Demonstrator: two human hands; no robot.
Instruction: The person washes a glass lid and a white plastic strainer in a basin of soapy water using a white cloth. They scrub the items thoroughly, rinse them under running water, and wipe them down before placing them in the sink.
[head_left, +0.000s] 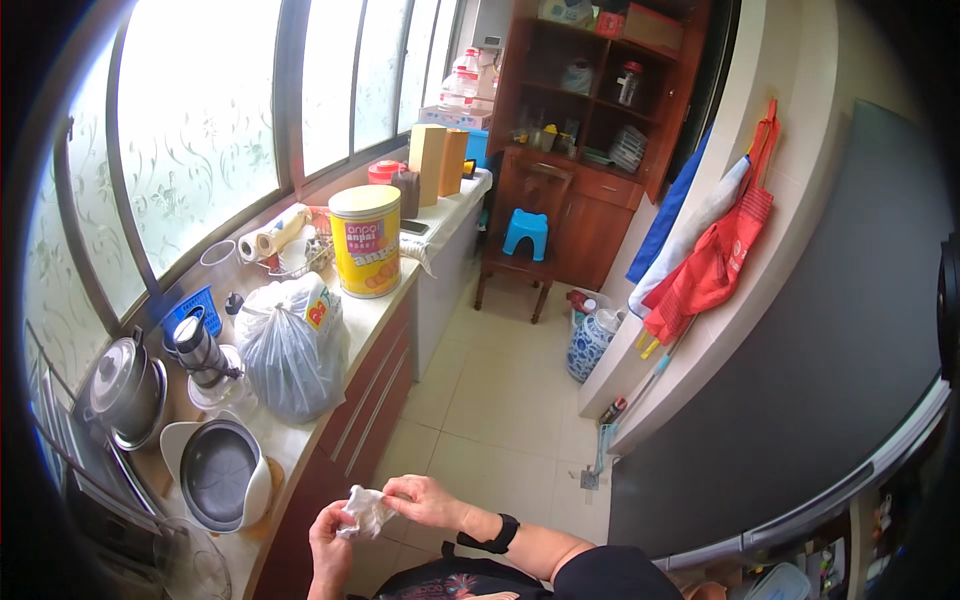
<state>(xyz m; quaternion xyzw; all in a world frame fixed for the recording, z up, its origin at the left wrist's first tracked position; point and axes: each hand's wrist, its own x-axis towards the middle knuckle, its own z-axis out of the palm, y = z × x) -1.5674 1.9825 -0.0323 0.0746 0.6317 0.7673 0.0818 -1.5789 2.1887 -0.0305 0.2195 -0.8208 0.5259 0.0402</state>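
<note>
A crumpled white cloth or wipe (367, 513) is stretched between my two hands, in front of my body and beside the counter edge. My left hand (331, 536) pinches its left side. On the other side, the fingers of my right hand (427, 501) grip its upper right corner. A black band circles my right wrist. Nearest on the counter is a white pot with a dark grey inside (225, 472), its mouth facing up. Behind it stand a tied white plastic bag (289, 360), full and bulging, and a small steel-and-black appliance (199, 349).
The counter also carries a lidded metal pot (116, 375), a blue plastic basket (202, 311), a yellow tin (366, 247) and a wire basket (300, 259). A wooden chair (517, 274) bears a blue stool (526, 234). Aprons (712, 255) hang at right, above a blue-and-white ceramic jar (589, 349).
</note>
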